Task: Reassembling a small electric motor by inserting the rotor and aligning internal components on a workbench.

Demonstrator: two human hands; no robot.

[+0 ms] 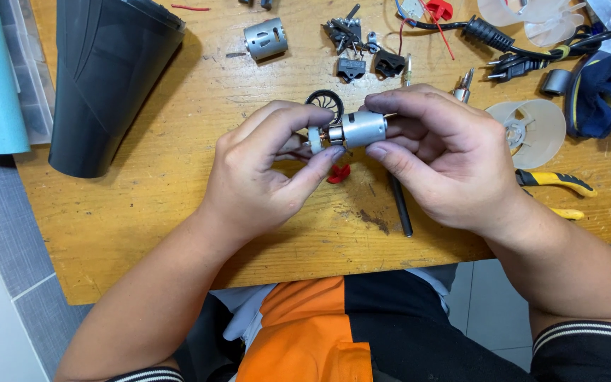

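Head view is showing the right hand [447, 159] gripping a small motor [362, 129] while the left hand [266, 170] is pinching its end piece [315, 139], needing a steady twist.

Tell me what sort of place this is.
Probably a small repair or hobby bench. Both hands hold a small motor over a worn wooden table strewn with loose parts, pliers, a power cord and a fan blade.

Bare worktop [143, 212] lies open left of the hands. Ahead, small parts [351, 35] and a cable [510, 46] crowd the way; right, a fan [532, 131] and pliers [556, 185] block; far left stands a dark housing [107, 78].
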